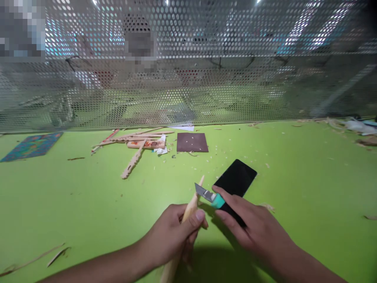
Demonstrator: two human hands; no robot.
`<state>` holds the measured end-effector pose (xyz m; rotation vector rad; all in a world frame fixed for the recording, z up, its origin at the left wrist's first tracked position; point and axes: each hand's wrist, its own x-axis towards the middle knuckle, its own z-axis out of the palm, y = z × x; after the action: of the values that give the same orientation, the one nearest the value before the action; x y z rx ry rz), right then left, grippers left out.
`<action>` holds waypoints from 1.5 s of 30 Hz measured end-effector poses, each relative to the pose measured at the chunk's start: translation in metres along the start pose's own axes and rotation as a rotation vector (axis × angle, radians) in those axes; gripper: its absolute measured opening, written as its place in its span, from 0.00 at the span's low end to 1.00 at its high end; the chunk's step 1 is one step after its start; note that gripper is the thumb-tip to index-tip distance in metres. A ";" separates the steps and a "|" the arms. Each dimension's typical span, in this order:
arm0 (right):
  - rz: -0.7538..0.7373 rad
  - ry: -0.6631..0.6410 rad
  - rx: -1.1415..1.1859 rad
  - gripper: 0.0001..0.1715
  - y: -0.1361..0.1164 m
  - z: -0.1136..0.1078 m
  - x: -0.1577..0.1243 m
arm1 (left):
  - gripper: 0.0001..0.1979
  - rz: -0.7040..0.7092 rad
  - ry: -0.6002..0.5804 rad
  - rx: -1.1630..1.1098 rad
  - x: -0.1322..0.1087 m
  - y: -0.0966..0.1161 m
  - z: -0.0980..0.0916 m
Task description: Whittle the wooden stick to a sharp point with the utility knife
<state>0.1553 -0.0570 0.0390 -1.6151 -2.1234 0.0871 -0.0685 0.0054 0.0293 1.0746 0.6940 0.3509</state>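
My left hand (173, 232) is closed around a pale wooden stick (193, 200) that points up and away, its tip near the middle of the green table (88, 204). My right hand (250, 228) grips a utility knife with a teal handle (216, 200). Its metal blade (202, 190) rests against the stick near the tip. Behind the right hand, a black phone (237, 179) lies flat on the table.
Wooden sticks and strips (134, 147) lie in a pile at the back, beside a brown sandpaper square (192, 142). A colourful mat (32, 146) sits far left. Shavings dot the table. A perforated metal screen (188, 70) closes the far edge.
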 end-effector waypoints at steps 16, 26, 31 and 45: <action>-0.066 -0.251 0.198 0.27 -0.001 0.003 -0.006 | 0.23 0.038 0.011 0.094 -0.002 -0.004 -0.002; -0.135 -0.064 -0.030 0.28 -0.009 0.005 -0.005 | 0.26 0.003 0.091 0.108 -0.003 -0.008 0.003; -0.065 -0.115 0.011 0.31 -0.003 -0.001 -0.001 | 0.23 0.023 0.041 0.054 -0.002 -0.006 0.000; -0.097 -0.166 0.120 0.27 -0.006 0.003 -0.008 | 0.23 0.018 0.064 0.123 -0.004 0.003 0.004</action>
<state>0.1503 -0.0656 0.0356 -1.4782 -2.2699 0.3212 -0.0691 0.0018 0.0349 1.1912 0.7714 0.3637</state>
